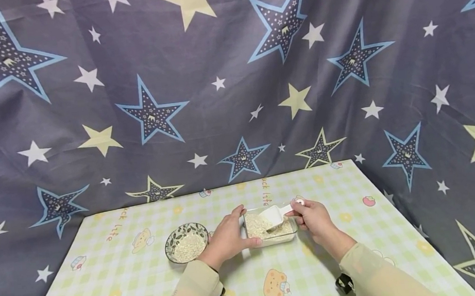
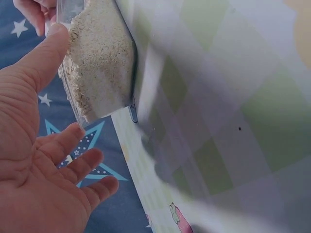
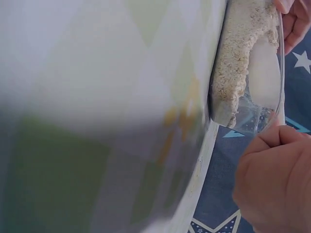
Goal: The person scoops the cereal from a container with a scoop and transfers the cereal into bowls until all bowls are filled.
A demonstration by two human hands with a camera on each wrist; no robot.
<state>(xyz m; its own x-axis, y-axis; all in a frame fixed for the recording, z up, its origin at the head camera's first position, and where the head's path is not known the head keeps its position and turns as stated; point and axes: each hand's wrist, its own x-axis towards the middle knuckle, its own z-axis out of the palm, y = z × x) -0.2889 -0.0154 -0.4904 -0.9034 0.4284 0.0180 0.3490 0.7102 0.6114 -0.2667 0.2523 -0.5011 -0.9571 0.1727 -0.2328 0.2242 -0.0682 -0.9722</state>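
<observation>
A clear rectangular container [image 1: 274, 241] holds pale flakes like oats [image 1: 256, 225]. My left hand [image 1: 226, 239] holds its left end, thumb at the near rim and fingers at the far left corner. In the left wrist view, the thumb lies over the rim while other fingers spread beside the container's end. My right hand [image 1: 316, 219] grips the handle of a white scoop [image 1: 273, 215], whose tilted head dips into the flakes. The right wrist view shows a hollow in the flakes around the scoop [image 3: 264, 73]. The right hand's fingertips are partly hidden.
Left of my left hand stands a leaf-patterned bowl [image 1: 187, 229] containing similar flakes, close to that wrist. A checked cloth [image 1: 115, 269] covers the table, whose back edge meets a star-printed curtain [image 1: 195, 84]. The curtain also runs along the right side.
</observation>
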